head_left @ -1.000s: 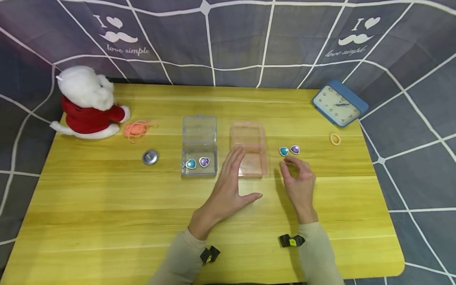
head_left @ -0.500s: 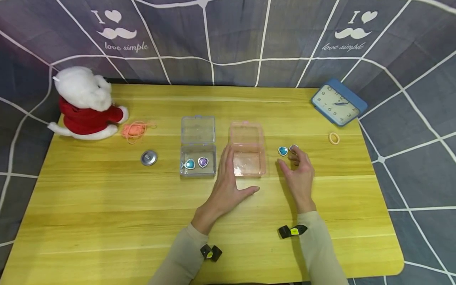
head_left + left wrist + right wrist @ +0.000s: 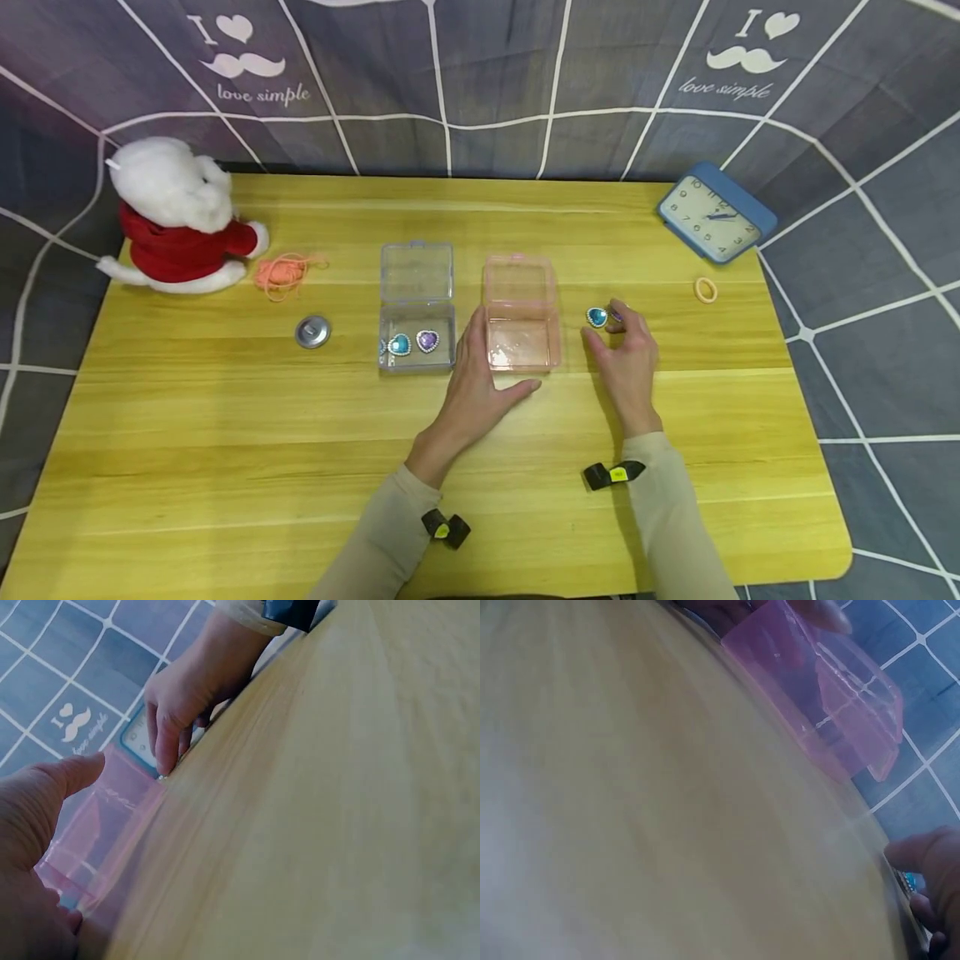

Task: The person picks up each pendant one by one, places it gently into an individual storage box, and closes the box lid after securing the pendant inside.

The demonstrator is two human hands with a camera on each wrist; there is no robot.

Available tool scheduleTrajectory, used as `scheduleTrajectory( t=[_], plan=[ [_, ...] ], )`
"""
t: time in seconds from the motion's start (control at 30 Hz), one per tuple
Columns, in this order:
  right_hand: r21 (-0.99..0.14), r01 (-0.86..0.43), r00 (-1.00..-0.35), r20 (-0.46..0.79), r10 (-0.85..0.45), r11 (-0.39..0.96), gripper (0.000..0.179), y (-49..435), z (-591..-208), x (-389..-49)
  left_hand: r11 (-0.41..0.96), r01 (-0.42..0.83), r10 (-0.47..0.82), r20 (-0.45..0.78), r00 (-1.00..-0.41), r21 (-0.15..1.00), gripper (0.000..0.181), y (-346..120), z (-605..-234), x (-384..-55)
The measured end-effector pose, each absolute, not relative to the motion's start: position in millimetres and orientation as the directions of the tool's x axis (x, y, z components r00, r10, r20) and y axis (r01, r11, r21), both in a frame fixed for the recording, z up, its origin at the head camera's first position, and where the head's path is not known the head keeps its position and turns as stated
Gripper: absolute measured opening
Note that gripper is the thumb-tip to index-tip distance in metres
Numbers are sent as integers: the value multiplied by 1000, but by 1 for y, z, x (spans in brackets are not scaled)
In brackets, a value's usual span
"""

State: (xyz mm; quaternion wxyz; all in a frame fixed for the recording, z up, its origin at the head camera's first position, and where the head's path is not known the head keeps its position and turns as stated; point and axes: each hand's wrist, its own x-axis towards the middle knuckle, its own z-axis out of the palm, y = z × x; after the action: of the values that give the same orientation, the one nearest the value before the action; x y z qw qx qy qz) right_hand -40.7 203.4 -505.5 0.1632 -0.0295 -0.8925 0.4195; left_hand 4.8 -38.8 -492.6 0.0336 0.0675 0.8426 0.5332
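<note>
Grid curtain (image 3: pixel 495 75): "I", heart, moustache, "love simple", twice, at the pink box's (image 3: pixel 519 337) 10 and 1 o'clock.
Left hand (image 3: pixel 471 396): fingers straight beside the box's 9 o'clock wall; a bump might shift it.
Teal gem (image 3: pixel 596 317): 3 o'clock; brushing fingers may knock it.
Right hand (image 3: pixel 628 358): at the purple gem (image 3: pixel 617 317), 3 o'clock; can't tell whether it grips; a loose pinch could drop it.
Clock (image 3: pixel 712 215): 2 o'clock; numerals legible, no brand readable.

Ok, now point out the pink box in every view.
Head: the pink box sits near the centre, just right of the left hand.
Left wrist: pink box at left, beside that hand.
Right wrist: pink box at upper right.
Shared landmark: the white-gridded cloth behind it.
</note>
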Motion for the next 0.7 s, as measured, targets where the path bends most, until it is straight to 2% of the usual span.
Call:
scheduleTrajectory(
  t=[0.7],
  plan=[
    [-727, -130, -932, 322, 168, 675, 42, 202, -509, -44, 428, 39, 107, -8, -994, 903, 116, -35, -494, 1]
  ],
)
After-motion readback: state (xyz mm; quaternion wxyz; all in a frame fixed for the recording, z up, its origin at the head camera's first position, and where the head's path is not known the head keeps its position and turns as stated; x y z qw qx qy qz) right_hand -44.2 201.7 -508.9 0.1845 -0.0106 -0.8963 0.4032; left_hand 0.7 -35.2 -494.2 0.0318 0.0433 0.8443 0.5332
